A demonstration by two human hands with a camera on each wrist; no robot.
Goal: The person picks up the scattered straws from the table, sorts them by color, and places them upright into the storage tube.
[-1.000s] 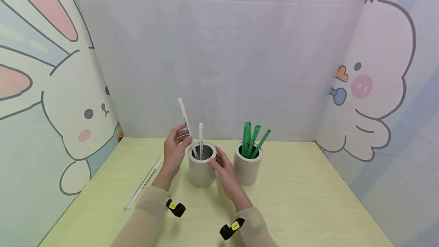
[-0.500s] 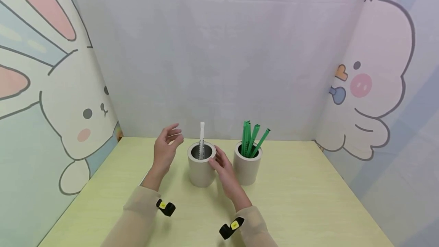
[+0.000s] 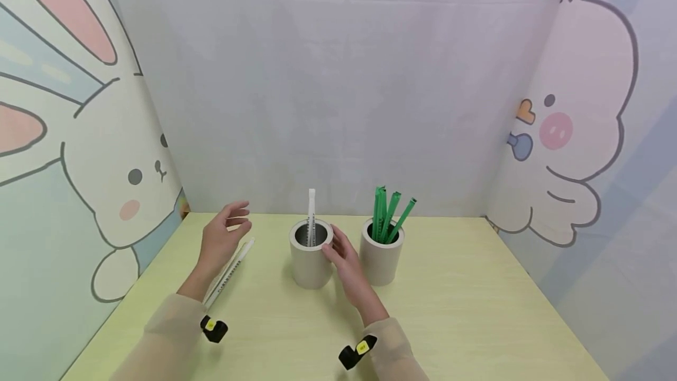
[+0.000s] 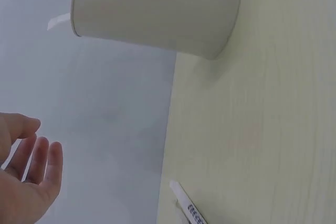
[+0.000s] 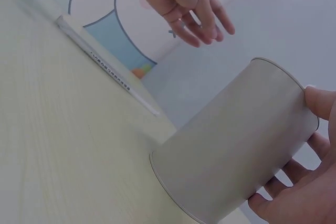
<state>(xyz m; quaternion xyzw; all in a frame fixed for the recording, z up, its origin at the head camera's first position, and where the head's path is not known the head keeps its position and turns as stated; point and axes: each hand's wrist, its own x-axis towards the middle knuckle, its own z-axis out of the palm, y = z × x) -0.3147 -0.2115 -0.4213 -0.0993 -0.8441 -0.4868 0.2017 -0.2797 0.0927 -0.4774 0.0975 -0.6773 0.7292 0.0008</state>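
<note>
My right hand holds a light grey cylindrical cup by its right side, the thumb at the rim in the right wrist view and the fingers along the wall. White paper-wrapped straws stand upright in that cup, overlapping so their number is hard to tell. To the left, my left hand hangs above the table with loosely bent fingers and nothing in them. Beneath and beside it lie white wrapped straws, partly hidden by the hand and wrist. The left wrist view catches one straw end.
A second grey cup with several green wrapped straws stands right of the held one. Pale wood-grain table reaches back to a grey cloth. Cartoon-printed panels flank both sides.
My left hand let go of a white straw, which dropped into the left cup beside the other. It then moved left and slightly down toward the lying straws. The right hand stayed put.
</note>
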